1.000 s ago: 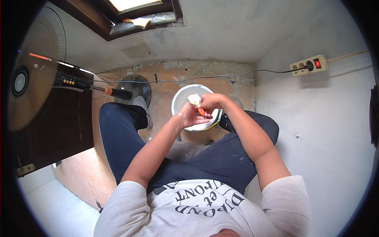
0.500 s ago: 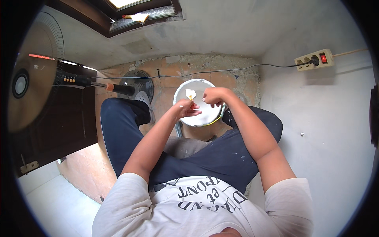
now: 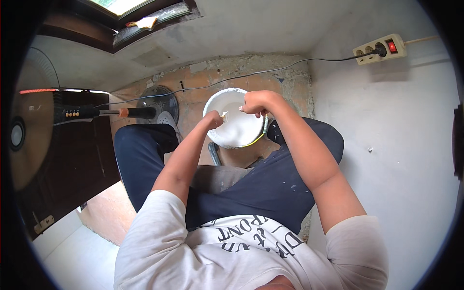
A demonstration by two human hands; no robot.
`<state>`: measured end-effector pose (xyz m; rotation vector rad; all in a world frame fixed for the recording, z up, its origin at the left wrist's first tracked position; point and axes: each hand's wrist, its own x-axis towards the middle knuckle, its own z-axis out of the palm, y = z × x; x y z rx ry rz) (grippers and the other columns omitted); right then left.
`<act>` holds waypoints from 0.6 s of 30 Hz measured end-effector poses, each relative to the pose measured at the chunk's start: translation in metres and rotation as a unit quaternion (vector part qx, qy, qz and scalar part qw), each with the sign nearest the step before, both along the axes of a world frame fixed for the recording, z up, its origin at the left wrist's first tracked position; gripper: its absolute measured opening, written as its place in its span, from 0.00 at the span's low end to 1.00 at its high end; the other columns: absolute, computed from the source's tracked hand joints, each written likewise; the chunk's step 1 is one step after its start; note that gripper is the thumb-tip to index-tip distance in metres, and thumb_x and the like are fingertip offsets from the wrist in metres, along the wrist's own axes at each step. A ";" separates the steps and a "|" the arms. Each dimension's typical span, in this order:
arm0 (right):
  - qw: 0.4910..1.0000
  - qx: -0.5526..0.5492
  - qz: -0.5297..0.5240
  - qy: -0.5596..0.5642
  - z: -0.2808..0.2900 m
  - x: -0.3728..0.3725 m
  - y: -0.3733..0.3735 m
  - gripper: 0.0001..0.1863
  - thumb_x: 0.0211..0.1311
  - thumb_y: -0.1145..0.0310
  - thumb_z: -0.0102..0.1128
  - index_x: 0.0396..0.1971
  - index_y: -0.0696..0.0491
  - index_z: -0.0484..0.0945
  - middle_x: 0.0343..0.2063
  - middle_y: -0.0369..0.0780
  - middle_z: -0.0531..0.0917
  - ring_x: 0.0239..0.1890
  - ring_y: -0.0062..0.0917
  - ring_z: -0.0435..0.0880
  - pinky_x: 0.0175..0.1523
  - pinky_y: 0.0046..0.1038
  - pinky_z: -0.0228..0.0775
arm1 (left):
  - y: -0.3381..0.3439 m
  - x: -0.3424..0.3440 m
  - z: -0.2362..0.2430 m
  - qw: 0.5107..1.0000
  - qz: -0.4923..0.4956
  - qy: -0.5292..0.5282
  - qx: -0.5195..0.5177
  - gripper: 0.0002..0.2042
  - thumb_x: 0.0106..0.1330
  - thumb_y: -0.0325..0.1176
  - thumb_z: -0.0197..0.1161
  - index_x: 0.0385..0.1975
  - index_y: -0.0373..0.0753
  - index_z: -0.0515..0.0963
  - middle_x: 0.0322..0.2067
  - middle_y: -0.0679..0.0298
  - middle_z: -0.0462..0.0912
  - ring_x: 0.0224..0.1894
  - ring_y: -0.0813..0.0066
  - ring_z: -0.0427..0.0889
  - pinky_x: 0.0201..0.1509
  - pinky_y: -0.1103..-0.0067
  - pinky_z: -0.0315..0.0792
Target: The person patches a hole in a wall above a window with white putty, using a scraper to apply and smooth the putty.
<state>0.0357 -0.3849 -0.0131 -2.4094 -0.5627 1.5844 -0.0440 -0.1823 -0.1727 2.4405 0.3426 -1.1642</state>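
A round bucket (image 3: 209, 134) of white paint (image 3: 237, 129) stands on the floor between my legs. Over its left side, my left hand (image 3: 212, 120) is closed round a small paintbrush (image 3: 224, 116); only a bit of the brush shows beside the fingers, low inside the bucket. My right hand (image 3: 257, 103) hangs over the far right rim with curled fingers. White shows at its fingertips, and whether it is paint or a small held thing cannot be made out.
A standing fan (image 3: 18, 133) is at left, its round base (image 3: 162, 99) on the floor. Its black cable (image 3: 270, 71) crosses beyond the bucket to a power strip (image 3: 379, 49) on the right wall. Another brush-like thing (image 3: 144, 23) lies on the window sill.
My left hand has turned over and closed, bringing the paintbrush from upright down into the bucket. My right hand stays curled over the rim. The whole view has shifted slightly.
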 end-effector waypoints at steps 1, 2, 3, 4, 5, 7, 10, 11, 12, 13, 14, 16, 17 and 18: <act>1.000 0.012 -0.006 0.005 0.001 0.000 0.000 0.23 0.63 0.54 0.49 0.24 0.62 0.77 0.19 0.42 0.80 0.18 0.28 0.76 0.25 0.33 0.70 | -0.001 0.000 -0.007 1.000 -0.005 0.017 0.008 0.13 0.51 0.33 0.54 0.16 0.28 0.78 0.16 0.53 0.78 0.19 0.63 0.78 0.26 0.70 0.72; 1.000 -0.003 -0.002 0.006 0.001 0.001 0.000 0.20 0.61 0.57 0.48 0.26 0.60 0.78 0.21 0.42 0.81 0.21 0.28 0.78 0.29 0.33 0.71 | -0.003 0.001 -0.015 0.999 -0.010 0.036 0.008 0.12 0.51 0.33 0.54 0.17 0.28 0.78 0.16 0.53 0.78 0.20 0.63 0.78 0.26 0.70 0.72; 1.000 -0.024 0.003 0.009 0.002 0.002 0.001 0.17 0.59 0.59 0.48 0.28 0.58 0.79 0.23 0.41 0.82 0.23 0.28 0.79 0.33 0.33 0.72 | -0.004 0.000 -0.022 0.999 -0.013 0.037 0.016 0.12 0.51 0.33 0.54 0.17 0.28 0.78 0.16 0.53 0.78 0.20 0.63 0.78 0.26 0.70 0.72; 1.000 -0.019 0.000 0.011 0.002 0.001 0.002 0.17 0.59 0.59 0.48 0.28 0.58 0.79 0.23 0.41 0.82 0.23 0.28 0.79 0.33 0.33 0.72 | -0.006 0.000 -0.029 0.998 -0.001 0.054 0.016 0.12 0.51 0.33 0.54 0.17 0.29 0.78 0.17 0.53 0.79 0.20 0.63 0.78 0.26 0.70 0.71; 1.000 -0.020 0.004 0.010 0.002 0.002 0.002 0.17 0.58 0.60 0.48 0.29 0.58 0.79 0.23 0.42 0.82 0.24 0.28 0.79 0.33 0.33 0.73 | -0.008 0.002 -0.035 0.997 0.013 0.075 0.009 0.12 0.51 0.33 0.54 0.18 0.29 0.79 0.18 0.54 0.79 0.21 0.63 0.78 0.26 0.70 0.71; 1.000 -0.021 0.006 0.013 0.001 0.003 0.003 0.16 0.57 0.60 0.49 0.29 0.58 0.80 0.24 0.42 0.82 0.24 0.29 0.80 0.34 0.34 0.73 | -0.011 0.001 -0.047 0.997 0.010 0.078 0.014 0.13 0.52 0.34 0.54 0.18 0.29 0.79 0.19 0.54 0.80 0.21 0.64 0.78 0.26 0.70 0.71; 0.999 -0.028 -0.007 0.016 0.001 0.004 0.004 0.15 0.55 0.61 0.50 0.30 0.58 0.80 0.25 0.42 0.83 0.25 0.29 0.81 0.35 0.33 0.73 | -0.015 0.002 -0.063 0.996 0.004 0.086 0.011 0.13 0.52 0.34 0.55 0.19 0.29 0.79 0.20 0.54 0.80 0.22 0.65 0.78 0.27 0.71 0.71; 1.000 -0.015 -0.004 0.010 0.000 0.004 0.004 0.18 0.59 0.58 0.50 0.28 0.60 0.79 0.23 0.42 0.82 0.23 0.29 0.79 0.32 0.33 0.72 | -0.016 0.002 -0.069 0.996 -0.007 0.091 0.003 0.13 0.53 0.35 0.55 0.20 0.29 0.79 0.20 0.54 0.80 0.22 0.65 0.78 0.27 0.71 0.71; 1.000 -0.010 0.000 0.006 0.000 0.005 0.005 0.23 0.63 0.54 0.50 0.26 0.61 0.79 0.21 0.42 0.81 0.21 0.29 0.77 0.30 0.33 0.71 | -0.018 0.001 -0.074 0.996 -0.005 0.090 0.010 0.13 0.53 0.35 0.55 0.20 0.29 0.79 0.20 0.54 0.80 0.22 0.65 0.78 0.27 0.71 0.71; 1.000 -0.003 -0.004 0.005 0.000 0.005 0.005 0.23 0.63 0.54 0.50 0.26 0.61 0.79 0.21 0.42 0.81 0.21 0.29 0.77 0.30 0.33 0.71 | -0.019 0.001 -0.080 0.996 0.007 0.089 0.006 0.13 0.53 0.35 0.56 0.20 0.29 0.79 0.20 0.54 0.80 0.21 0.65 0.78 0.27 0.71 0.71; 1.000 0.002 0.000 0.006 0.001 0.007 0.005 0.22 0.62 0.54 0.50 0.26 0.61 0.79 0.21 0.42 0.82 0.21 0.29 0.78 0.31 0.33 0.72 | -0.020 0.002 -0.086 0.996 0.013 0.091 -0.007 0.13 0.53 0.36 0.56 0.20 0.29 0.78 0.19 0.54 0.79 0.21 0.66 0.77 0.27 0.71 0.71; 1.000 0.006 0.000 0.008 0.002 0.009 0.005 0.22 0.62 0.55 0.50 0.27 0.62 0.79 0.22 0.42 0.82 0.22 0.29 0.79 0.31 0.33 0.73 | -0.021 0.003 -0.097 0.996 0.023 0.091 -0.001 0.13 0.53 0.36 0.56 0.19 0.30 0.78 0.19 0.55 0.79 0.21 0.66 0.77 0.26 0.71 0.70; 1.000 0.015 -0.004 0.008 0.002 0.011 0.005 0.22 0.62 0.55 0.50 0.27 0.62 0.79 0.23 0.43 0.83 0.22 0.29 0.79 0.32 0.33 0.73 | -0.022 0.003 -0.103 0.995 0.024 0.098 -0.005 0.13 0.53 0.36 0.56 0.18 0.30 0.77 0.19 0.56 0.78 0.20 0.67 0.76 0.25 0.71 0.69; 1.000 0.013 -0.008 0.007 0.004 0.012 0.004 0.22 0.61 0.55 0.50 0.28 0.62 0.79 0.23 0.43 0.83 0.22 0.29 0.79 0.32 0.33 0.74 | -0.023 0.004 -0.109 0.995 0.028 0.096 -0.005 0.13 0.53 0.36 0.56 0.18 0.30 0.77 0.19 0.56 0.78 0.20 0.67 0.76 0.25 0.71 0.69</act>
